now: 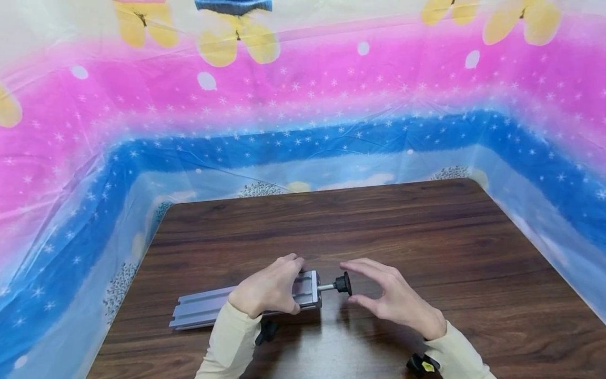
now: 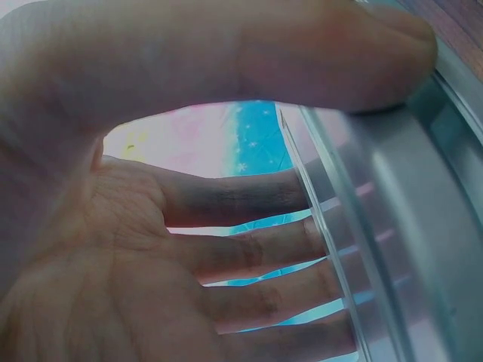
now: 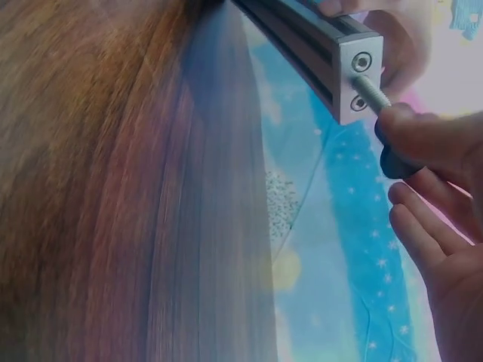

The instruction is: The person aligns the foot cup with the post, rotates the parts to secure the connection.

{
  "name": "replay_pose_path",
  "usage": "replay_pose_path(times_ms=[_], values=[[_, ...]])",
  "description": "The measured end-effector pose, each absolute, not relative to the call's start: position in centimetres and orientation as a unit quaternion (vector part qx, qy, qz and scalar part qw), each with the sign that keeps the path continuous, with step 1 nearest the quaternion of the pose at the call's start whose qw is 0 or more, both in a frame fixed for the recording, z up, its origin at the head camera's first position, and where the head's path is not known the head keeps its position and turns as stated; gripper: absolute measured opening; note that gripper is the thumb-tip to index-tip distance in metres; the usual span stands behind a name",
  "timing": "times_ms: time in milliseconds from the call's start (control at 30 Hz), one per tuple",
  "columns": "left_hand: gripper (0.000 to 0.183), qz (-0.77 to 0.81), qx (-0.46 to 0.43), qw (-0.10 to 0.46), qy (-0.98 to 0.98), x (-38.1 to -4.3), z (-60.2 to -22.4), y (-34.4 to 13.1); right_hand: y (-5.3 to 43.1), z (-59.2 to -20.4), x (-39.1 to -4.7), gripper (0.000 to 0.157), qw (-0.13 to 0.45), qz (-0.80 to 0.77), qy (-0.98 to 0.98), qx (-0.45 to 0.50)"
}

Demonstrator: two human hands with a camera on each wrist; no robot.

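Observation:
A silver aluminium profile (image 1: 203,307) with lengthwise grooves lies along the table, with a flat plate (image 3: 347,84) fixed to one end by two screws. My left hand (image 1: 266,287) grips the profile near that end, thumb (image 2: 355,60) on the near side and fingers (image 2: 260,249) across the far side. From the plate a threaded rod (image 1: 326,287) sticks out to the right, ending in a black knob (image 1: 343,283). My right hand (image 1: 395,295) has the knob between thumb and forefinger at its rim. Its other fingers stretch out beside the knob, seen in the right wrist view.
Beneath everything is a dark wood-grain table (image 1: 402,226) with rounded far corners. A printed pink and blue cloth (image 1: 312,100) hangs around its back and sides. Black straps (image 1: 416,364) sit on both wrists over cream sleeves (image 1: 461,352).

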State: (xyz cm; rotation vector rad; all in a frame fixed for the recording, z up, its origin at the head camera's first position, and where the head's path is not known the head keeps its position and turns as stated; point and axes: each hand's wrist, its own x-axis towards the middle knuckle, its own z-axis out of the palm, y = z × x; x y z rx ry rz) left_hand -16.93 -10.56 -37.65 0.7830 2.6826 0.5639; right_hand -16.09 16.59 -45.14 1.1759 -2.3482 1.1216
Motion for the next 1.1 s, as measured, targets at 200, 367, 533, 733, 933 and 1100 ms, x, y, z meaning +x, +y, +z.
replay_pose_path(times_ms=[200,367,533,733,933,1100], values=[[0.057,0.189,0.264,0.148,0.934,-16.89,-37.66,-10.55,16.43,-44.98,-16.16,0.058,0.147,0.381,-0.816,0.408],[0.058,0.189,0.264,0.148,0.934,-16.79,-37.62,-10.58,16.4,-45.06,-16.16,0.042,0.133,0.389,-0.822,0.393],[0.056,0.189,0.268,0.148,0.933,-16.78,-37.6,-10.53,16.23,-45.14,-16.25,0.02,0.107,0.401,-0.834,0.363],[0.057,0.186,0.268,0.153,0.933,-16.87,-37.6,-10.47,16.17,-45.34,-16.17,0.02,0.097,0.388,-0.852,0.339],[0.056,0.188,0.269,0.15,0.932,-16.94,-37.59,-10.56,16.48,-45.2,-15.89,0.06,0.14,0.368,-0.841,0.372],[0.057,0.188,0.267,0.149,0.933,-16.97,-37.48,-10.61,16.48,-45.0,-16.05,0.065,0.157,0.375,-0.817,0.408]])
